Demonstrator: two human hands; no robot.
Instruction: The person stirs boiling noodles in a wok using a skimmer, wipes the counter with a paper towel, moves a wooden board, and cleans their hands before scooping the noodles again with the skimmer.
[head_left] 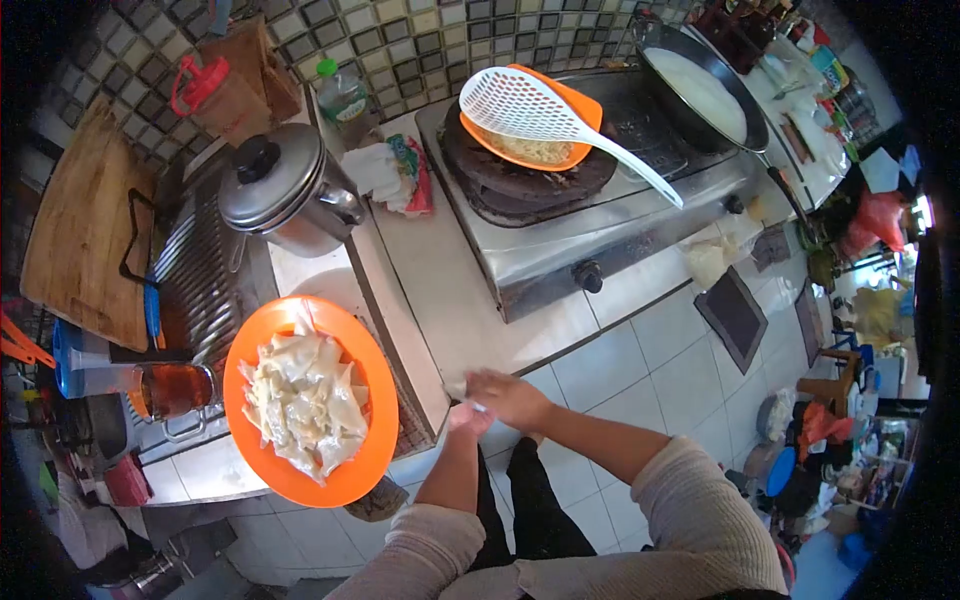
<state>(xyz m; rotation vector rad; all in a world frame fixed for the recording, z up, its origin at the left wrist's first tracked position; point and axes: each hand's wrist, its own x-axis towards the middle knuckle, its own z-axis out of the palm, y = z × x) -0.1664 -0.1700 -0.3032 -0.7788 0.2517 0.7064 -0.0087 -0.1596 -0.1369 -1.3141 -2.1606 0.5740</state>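
Head view: an orange oval plate (242, 400) heaped with pale, glossy dumplings (308, 405) sits at the near edge of the bench (430, 270), to the left of the person's hands. Just right of it, the left hand (470, 418) and right hand (506, 400) are together, fingers blurred; I cannot tell whether either grip is pinching anything. Past the plate stands a lidded steel pot (310, 222); a white slotted skimmer (520, 105) lies across an orange dish (582, 102) over the gas stove (545, 272).
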